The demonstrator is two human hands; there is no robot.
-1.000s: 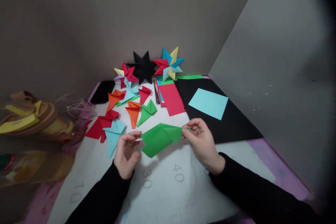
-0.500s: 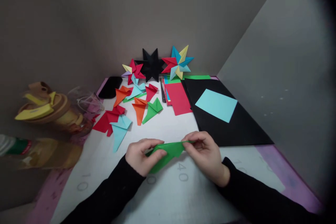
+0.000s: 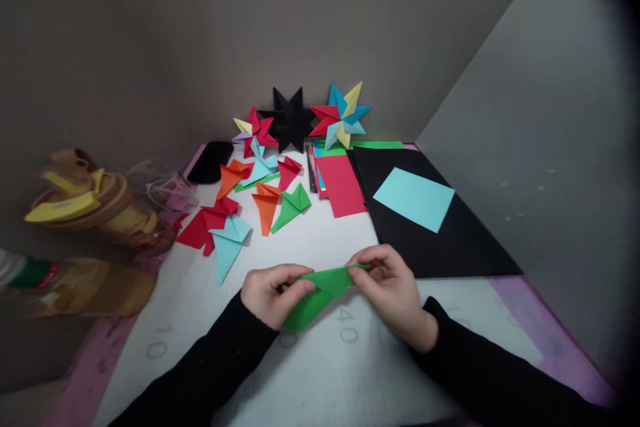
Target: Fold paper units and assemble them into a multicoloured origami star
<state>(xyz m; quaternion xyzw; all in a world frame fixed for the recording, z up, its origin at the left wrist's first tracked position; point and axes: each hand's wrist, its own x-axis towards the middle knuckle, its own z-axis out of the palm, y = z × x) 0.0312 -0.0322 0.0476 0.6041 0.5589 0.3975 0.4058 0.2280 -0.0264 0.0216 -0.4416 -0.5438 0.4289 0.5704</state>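
A folded green paper (image 3: 320,293) is held between both hands above the white mat, its top edge nearly level and a flap hanging in front. My left hand (image 3: 275,293) pinches its left part between thumb and fingers. At the right end of the top edge, the thumb and fingers of my right hand (image 3: 393,290) are closed on the paper. Beyond the hands lie folded pieces: a green one (image 3: 291,207), an orange one (image 3: 267,203) and a light blue one (image 3: 230,243). Red pieces (image 3: 203,230) lie beside the light blue one.
Paper stars (image 3: 343,117) lean on the back wall. A light blue sheet (image 3: 415,200) rests on black paper (image 3: 450,253), beside red sheets (image 3: 343,187). A phone (image 3: 211,162) lies back left. A lidded cup (image 3: 115,207) and a bottle (image 3: 95,287) are at the left.
The green paper has tilted slightly, so more of its front flap shows. Both hands keep their hold on it. The view has shifted a little.
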